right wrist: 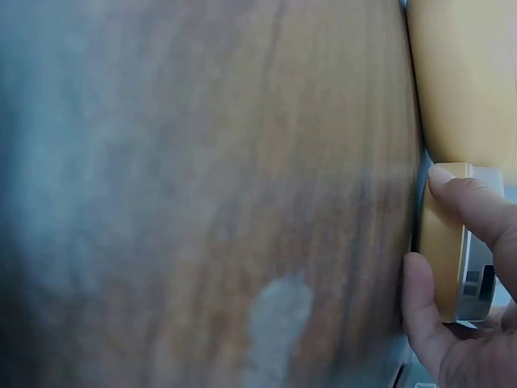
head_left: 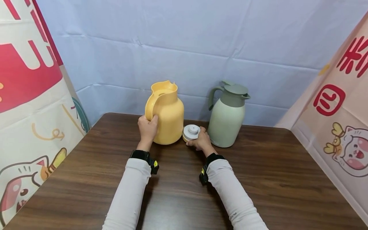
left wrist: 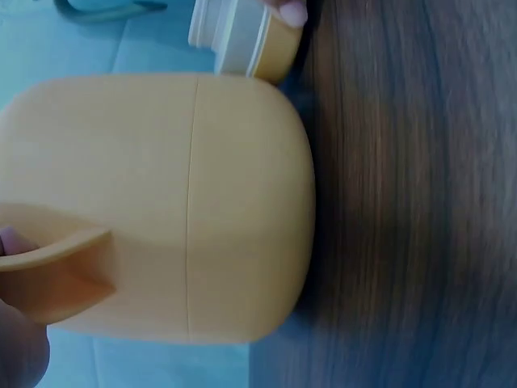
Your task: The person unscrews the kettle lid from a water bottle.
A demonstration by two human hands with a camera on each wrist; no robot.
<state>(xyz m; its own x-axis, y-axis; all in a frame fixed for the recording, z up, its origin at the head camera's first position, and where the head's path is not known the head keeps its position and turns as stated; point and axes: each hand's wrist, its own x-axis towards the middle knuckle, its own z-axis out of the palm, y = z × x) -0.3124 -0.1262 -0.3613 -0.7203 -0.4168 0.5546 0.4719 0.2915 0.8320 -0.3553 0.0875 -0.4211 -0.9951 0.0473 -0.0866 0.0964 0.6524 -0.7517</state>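
Note:
A yellow thermos jug (head_left: 169, 119) stands upright on the table with its top uncovered. My left hand (head_left: 148, 128) grips the lower part of its handle; the left wrist view shows fingers around that handle (left wrist: 60, 271). Just right of the jug, a white-and-yellow lid (head_left: 191, 132) sits upside down on the table, its white stepped side facing up. My right hand (head_left: 202, 140) holds the lid by its rim. In the right wrist view the thumb and a finger lie on the lid's yellow edge (right wrist: 443, 234), close against the jug.
A green thermos jug (head_left: 227, 119) with a closed dark green top stands right of the right hand, near the table's back edge. The brown wooden table (head_left: 178, 191) meets a pale blue cloth (head_left: 184, 41) behind. Printed cloths (head_left: 339, 137) hang on both sides.

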